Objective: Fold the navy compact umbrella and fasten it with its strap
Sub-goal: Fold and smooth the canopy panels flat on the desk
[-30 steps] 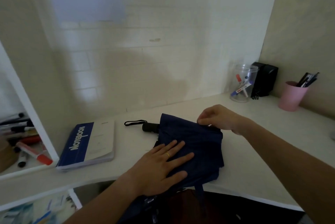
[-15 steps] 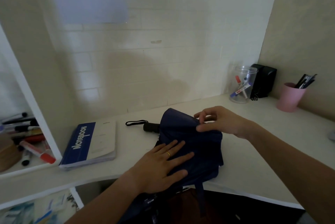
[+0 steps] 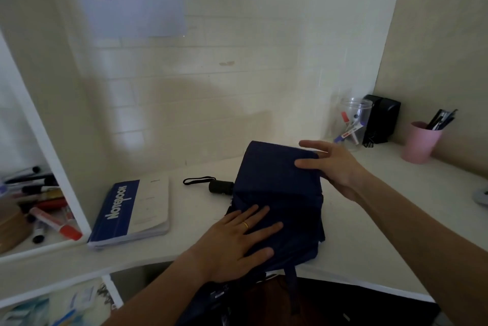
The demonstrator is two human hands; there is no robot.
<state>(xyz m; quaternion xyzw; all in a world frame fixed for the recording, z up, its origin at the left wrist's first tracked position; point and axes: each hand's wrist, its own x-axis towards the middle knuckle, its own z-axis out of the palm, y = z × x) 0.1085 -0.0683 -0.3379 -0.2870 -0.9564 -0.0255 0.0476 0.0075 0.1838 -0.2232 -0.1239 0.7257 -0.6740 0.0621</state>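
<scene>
The navy compact umbrella (image 3: 277,193) lies on the white desk (image 3: 383,233), its canopy fabric loose and partly draped over the front edge. Its black handle (image 3: 220,186) with a black wrist loop (image 3: 196,180) points left. A navy strap (image 3: 293,288) hangs down below the desk edge. My left hand (image 3: 237,243) lies flat on the near part of the canopy, fingers spread, pressing it down. My right hand (image 3: 335,167) holds a raised flap of fabric at the far right, thumb on top and fingers behind it.
A blue and white notebook (image 3: 132,212) lies left of the umbrella. A clear jar of markers (image 3: 348,125), a black box (image 3: 380,118) and a pink pen cup (image 3: 421,140) stand at the back right. A shelf with markers (image 3: 45,206) is at the left.
My right hand has lifted the far edge of the canopy up and over toward me, raising a flap. My left hand has stayed pressed on the fabric.
</scene>
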